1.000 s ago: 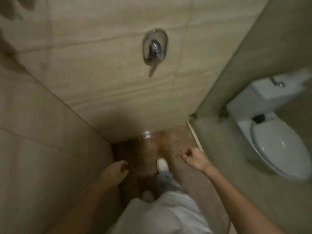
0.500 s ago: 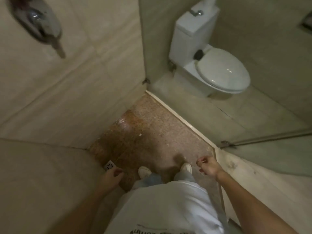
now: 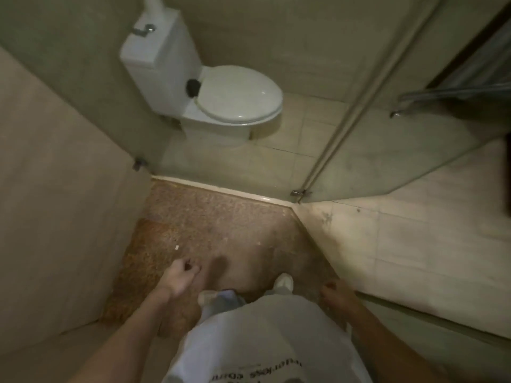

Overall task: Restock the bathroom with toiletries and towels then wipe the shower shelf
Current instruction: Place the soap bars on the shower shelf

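Swinging away from the tap wall, the view loses the shower handle, and the toilet [image 3: 235, 98] now sits well ahead of both hands. Each hangs empty: the left hand [image 3: 181, 277] is loosely curled, and the right hand [image 3: 338, 295], dim and blurred, looks the same. Between them a white shoe [image 3: 283, 283] stands on the brown shower floor [image 3: 221, 222]. Past the right hand stands the glass door [image 3: 387, 134]. No toiletries, towels or shower shelf in sight, so nothing shows as done; I judge the restocking still lies ahead.
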Motion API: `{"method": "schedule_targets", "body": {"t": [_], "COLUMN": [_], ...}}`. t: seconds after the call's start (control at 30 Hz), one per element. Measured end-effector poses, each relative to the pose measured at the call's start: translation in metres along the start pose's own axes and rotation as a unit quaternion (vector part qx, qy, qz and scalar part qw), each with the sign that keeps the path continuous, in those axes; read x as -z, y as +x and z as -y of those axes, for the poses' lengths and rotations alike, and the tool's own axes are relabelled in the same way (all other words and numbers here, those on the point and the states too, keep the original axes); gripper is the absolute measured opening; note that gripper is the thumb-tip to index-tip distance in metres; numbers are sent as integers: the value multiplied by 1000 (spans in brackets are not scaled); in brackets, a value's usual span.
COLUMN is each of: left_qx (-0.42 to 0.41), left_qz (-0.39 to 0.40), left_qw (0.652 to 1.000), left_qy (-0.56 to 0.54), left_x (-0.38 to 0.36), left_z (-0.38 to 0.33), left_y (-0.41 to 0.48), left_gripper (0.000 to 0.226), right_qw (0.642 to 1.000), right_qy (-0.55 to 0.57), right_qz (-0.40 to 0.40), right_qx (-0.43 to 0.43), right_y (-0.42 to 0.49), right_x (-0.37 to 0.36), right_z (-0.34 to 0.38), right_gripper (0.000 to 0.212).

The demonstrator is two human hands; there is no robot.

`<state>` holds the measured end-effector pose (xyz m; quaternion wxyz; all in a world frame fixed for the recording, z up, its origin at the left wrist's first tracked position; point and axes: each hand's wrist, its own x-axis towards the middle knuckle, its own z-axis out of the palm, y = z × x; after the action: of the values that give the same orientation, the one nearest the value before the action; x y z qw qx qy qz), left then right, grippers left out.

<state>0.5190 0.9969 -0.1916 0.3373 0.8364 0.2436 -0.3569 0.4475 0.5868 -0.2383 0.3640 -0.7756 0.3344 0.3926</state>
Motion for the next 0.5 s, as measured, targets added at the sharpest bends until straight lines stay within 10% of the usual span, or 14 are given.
{"method": "schedule_targets", "body": {"t": [0.5], "left_qx": [-62], "left_qz": [80], "left_qw": [987], "left_qy": [127], "left_x": [-86], "left_z": [-107], "left_y": [5], "left_gripper": [22], "right_qw": [978], "right_qy": [188], "right_qz": [-82], "right_qx": [-30], "right_y": [-16], "right_x": [83], "right_z": [-85], "right_gripper": [14]}}
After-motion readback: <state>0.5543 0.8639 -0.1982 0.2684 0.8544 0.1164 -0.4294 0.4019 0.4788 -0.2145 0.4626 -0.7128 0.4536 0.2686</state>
